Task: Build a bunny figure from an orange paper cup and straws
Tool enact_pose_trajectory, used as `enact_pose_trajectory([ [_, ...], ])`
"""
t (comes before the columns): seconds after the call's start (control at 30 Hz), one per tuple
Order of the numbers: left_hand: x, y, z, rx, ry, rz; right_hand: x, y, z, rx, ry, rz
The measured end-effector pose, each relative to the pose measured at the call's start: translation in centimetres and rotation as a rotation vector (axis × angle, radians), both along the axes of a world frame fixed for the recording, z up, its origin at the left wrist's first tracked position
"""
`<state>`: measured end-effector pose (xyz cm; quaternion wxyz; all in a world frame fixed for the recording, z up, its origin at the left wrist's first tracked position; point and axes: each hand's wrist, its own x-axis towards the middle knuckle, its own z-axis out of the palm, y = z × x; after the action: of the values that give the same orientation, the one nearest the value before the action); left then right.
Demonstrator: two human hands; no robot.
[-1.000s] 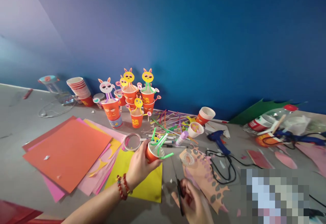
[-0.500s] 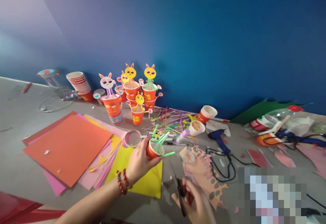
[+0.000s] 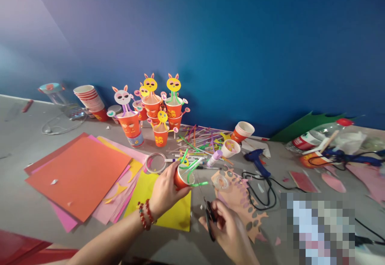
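Note:
My left hand (image 3: 166, 189), with red beads at the wrist, is wrapped round an orange paper cup (image 3: 181, 179). Green and white straws (image 3: 192, 170) stick up inside the cup, and one green straw bends out over its right side. In my right hand (image 3: 223, 221) are black-handled scissors (image 3: 209, 218), their blades pointing up toward the cup's right side near that straw. Whether the blades touch the straw I cannot tell. Beneath my left hand lies a yellow paper sheet (image 3: 174, 213). A peach sheet with punched holes (image 3: 237, 204) lies beside my right hand.
Finished cup figures with rabbit faces (image 3: 130, 123) stand at the back. Orange and pink sheets (image 3: 78, 172) lie to the left. Loose straws (image 3: 198, 140), a glue stick (image 3: 214, 158), a blue glue gun (image 3: 257, 162) with a black cord and a bottle (image 3: 319, 136) are at the right.
My right hand has raised the scissors a little, bringing the blades closer to the cup's right side. My left hand keeps its hold on the cup. The view has shifted slightly.

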<state>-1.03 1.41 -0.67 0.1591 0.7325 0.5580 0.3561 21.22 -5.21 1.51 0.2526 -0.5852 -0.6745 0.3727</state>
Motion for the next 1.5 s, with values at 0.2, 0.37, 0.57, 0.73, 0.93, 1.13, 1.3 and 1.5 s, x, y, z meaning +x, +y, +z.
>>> enact_pose_trajectory([
  [0.2,0.04,-0.09,0.33,0.003,-0.009,-0.003,-0.16,0.01,0.09,0.054,-0.015,-0.007],
  [0.37,0.01,-0.12,0.35,0.005,-0.01,-0.007,-0.1,-0.19,-0.19,0.077,-0.001,-0.003],
  [0.57,-0.01,-0.19,0.39,-0.009,-0.009,-0.006,-0.18,-0.12,0.03,0.008,0.031,0.002],
  [0.73,0.02,-0.22,0.52,-0.002,-0.008,-0.001,-0.02,-0.21,-0.61,-0.021,0.086,0.002],
  [0.93,0.04,-0.22,0.49,0.003,-0.025,-0.008,-0.14,-0.19,-0.54,0.003,0.113,-0.002],
  [1.13,0.03,-0.21,0.44,-0.011,-0.03,-0.01,-0.21,-0.24,-0.12,0.017,0.066,-0.009],
  [1.3,0.03,-0.17,0.46,0.015,-0.048,-0.013,-0.11,-0.35,-0.1,0.062,0.045,-0.012],
  [1.5,-0.01,-0.18,0.41,0.037,-0.045,-0.016,-0.11,-0.28,0.16,0.093,0.018,0.0],
])
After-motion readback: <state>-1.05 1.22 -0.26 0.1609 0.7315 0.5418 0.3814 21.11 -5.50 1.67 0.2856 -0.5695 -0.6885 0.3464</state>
